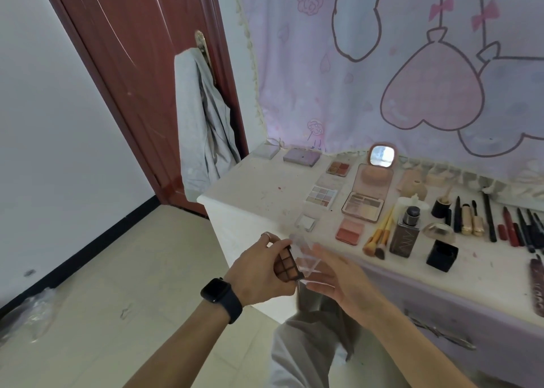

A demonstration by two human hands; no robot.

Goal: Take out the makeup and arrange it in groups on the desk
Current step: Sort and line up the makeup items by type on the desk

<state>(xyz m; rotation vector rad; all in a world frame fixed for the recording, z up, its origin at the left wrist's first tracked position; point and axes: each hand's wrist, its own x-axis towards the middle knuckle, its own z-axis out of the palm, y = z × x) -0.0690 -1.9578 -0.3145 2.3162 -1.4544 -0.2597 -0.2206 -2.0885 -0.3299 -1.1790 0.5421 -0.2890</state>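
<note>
Left hand (259, 270) first: I have it curled round a dark gridded palette (287, 265), thumb on top, fingers wrapped underneath, held in the air just off the desk (259, 193) corner. The palette's clear lid (306, 265) stands open, swung toward the right hand (338, 272). That hand is flat and relaxed, fingers straight and slightly apart, palm turned to the lid. It is blurred, so I cannot tell whether the fingertips touch the lid or sit just beside it.

I see a ring (266, 234) on the left hand and a black watch (219, 292) on its wrist.

Just beyond the hands, nearest the lid, a small white compact (306, 222) lies on the desk. Past the right hand's fingertips sits a pink blush (350, 231), then brushes (378, 237) and a dark bottle (404, 234) further right. Well to the right of the right hand, pencils (512, 225) lie in a row side by side.
</note>
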